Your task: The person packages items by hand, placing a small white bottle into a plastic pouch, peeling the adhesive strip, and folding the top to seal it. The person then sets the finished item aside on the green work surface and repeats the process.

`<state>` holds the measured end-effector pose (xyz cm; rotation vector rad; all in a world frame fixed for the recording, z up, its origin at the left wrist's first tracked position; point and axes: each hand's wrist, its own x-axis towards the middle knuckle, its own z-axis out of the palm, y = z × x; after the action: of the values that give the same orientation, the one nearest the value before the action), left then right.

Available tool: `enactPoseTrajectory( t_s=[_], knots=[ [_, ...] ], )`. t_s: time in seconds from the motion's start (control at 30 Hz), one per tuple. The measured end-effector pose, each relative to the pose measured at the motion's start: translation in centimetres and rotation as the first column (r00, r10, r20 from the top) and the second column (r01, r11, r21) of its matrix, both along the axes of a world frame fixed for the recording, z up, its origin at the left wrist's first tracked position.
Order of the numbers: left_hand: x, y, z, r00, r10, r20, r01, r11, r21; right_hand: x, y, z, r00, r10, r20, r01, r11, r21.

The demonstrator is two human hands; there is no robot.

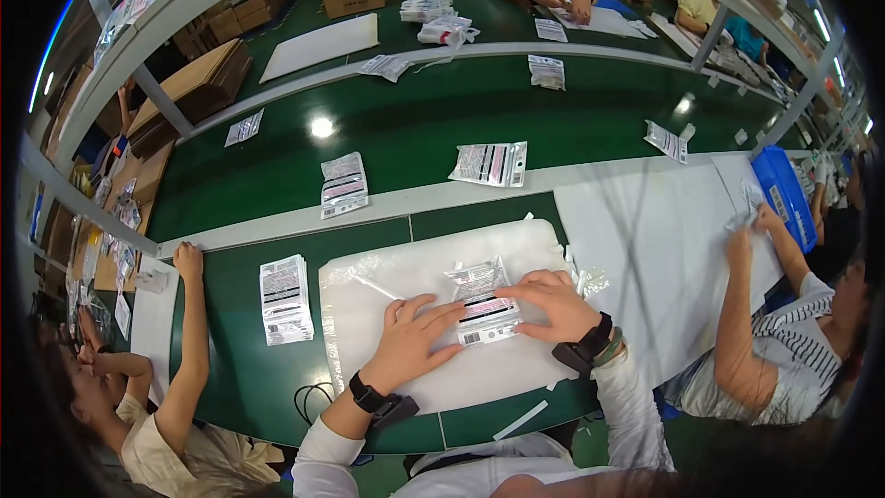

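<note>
A silvery printed pouch [487,306] lies flat on the white board [369,373] in front of me. At its left edge rests my left hand [412,337], fingers stretched out and tips touching it. My right hand [556,309] lies at the pouch's right side, with fingers extended over its surface and the thumb near its lower edge. Neither hand grips it. A thin white strip [376,287] lies on the board beyond my left hand. Left of the board sits a neat stack of printed white sheets or pouches [287,300].
Similar pouches [489,164] lie spread along the green conveyor belt [406,111] behind a pale rail [396,208]. Co-workers sit left, right and across. A blue bin [784,198] stands at the right. Another white strip [520,420] lies near the table's front edge.
</note>
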<state>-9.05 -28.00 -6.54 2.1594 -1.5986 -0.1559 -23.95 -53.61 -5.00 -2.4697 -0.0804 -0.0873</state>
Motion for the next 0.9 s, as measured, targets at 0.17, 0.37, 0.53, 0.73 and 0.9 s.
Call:
enactPoseTrajectory(
  t_s=[0.17,0.37,0.53,0.73,0.9],
  knots=[
    [-0.7,-0.7,-0.6,0.999,0.051,-0.013,-0.052,0.998,-0.041,0.1,-0.3,-0.4,0.999,-0.035,0.015,0.035,0.999,-0.039],
    [-1.2,-1.9,-0.4,0.998,0.070,0.006,-0.069,0.994,-0.083,-0.2,-1.5,-1.8,0.995,-0.097,-0.005,0.097,0.995,-0.028],
    [-1.5,-2.3,-0.7,0.994,0.103,0.019,-0.100,0.986,-0.132,-0.3,-1.6,-1.8,0.992,-0.122,0.019,0.122,0.993,0.007],
    [-2.0,-3.1,-1.6,0.990,0.135,0.042,-0.128,0.982,-0.138,-0.7,-1.9,-1.6,0.991,-0.131,0.041,0.130,0.991,0.010],
    [-2.3,-3.7,-1.5,0.985,0.174,-0.003,-0.172,0.973,-0.152,-1.0,-2.2,-1.9,0.991,-0.127,0.050,0.128,0.992,-0.018]
  ],
)
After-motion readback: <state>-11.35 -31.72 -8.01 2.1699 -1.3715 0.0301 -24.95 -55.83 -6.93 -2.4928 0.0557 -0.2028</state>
